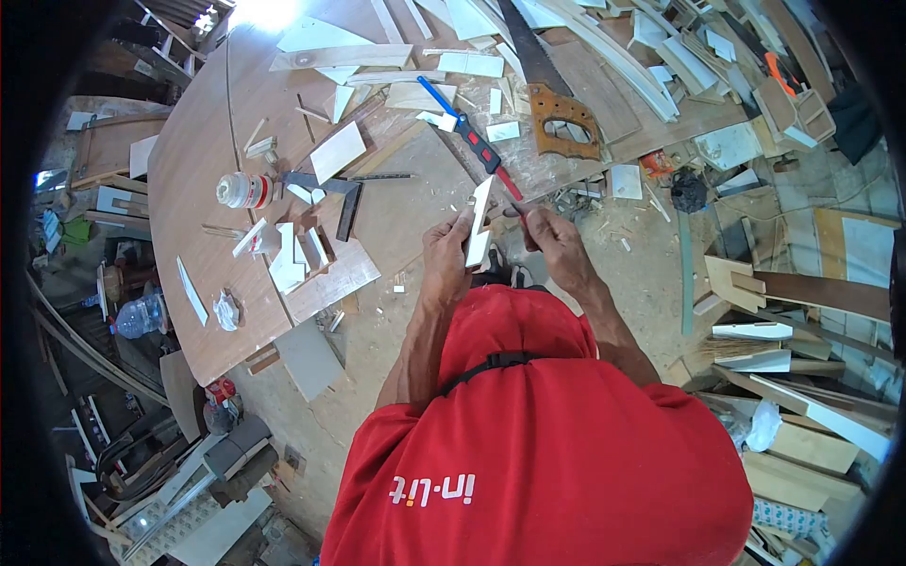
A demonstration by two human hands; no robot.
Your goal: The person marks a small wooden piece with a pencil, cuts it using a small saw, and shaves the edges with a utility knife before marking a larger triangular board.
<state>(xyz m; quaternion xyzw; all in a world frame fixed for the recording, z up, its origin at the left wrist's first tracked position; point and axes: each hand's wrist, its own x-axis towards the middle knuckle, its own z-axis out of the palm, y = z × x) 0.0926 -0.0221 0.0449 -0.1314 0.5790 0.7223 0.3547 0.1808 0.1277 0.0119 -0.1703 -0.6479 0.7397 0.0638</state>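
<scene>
My left hand is closed around a white-faced, notched piece of wood, held upright over the gap at the table's edge. My right hand is shut on a small knife, its dark, narrow blade pointing towards the piece but apart from it. Most of the knife's handle is hidden by my fingers. Just beyond both hands, a long blue, black and red tool lies at the table's edge. A handsaw with a wooden handle rests behind it to the right.
The brown table carries a jar, a try square, white offcuts and a crumpled plastic wad. Wood strips pile up at the back right. Boards stack on the right, and a water bottle stands left.
</scene>
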